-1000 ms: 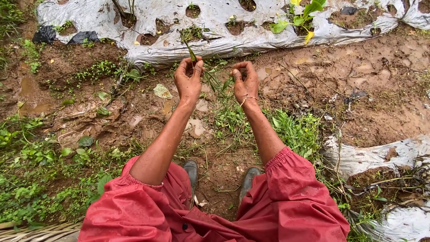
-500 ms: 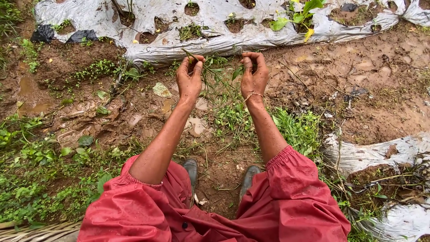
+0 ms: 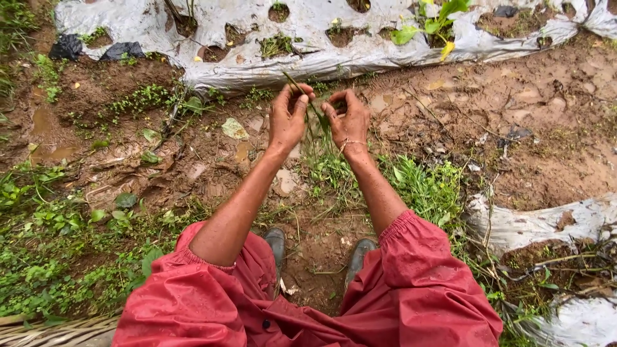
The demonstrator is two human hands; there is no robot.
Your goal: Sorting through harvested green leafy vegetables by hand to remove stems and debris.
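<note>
A plastic sheet (image 3: pixel 360 58) with planting holes is laid across the top of the frame. Just below it, at centre, the left hand (image 3: pixel 287 120) and right hand (image 3: pixel 348 120) are held side by side, with grass stems (image 3: pixel 316 119) pinched between them. Two boots (image 3: pixel 276 243) are set at lower centre, and another sheet (image 3: pixel 533 225) is spread at lower right.

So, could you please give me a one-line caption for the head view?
Both hands, left and right, hold thin green stems above muddy soil beside a plastic-covered bed.

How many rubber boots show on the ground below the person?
2: the left boot and the right boot, side by side on muddy soil between the red sleeves, toes alone showing.
</note>
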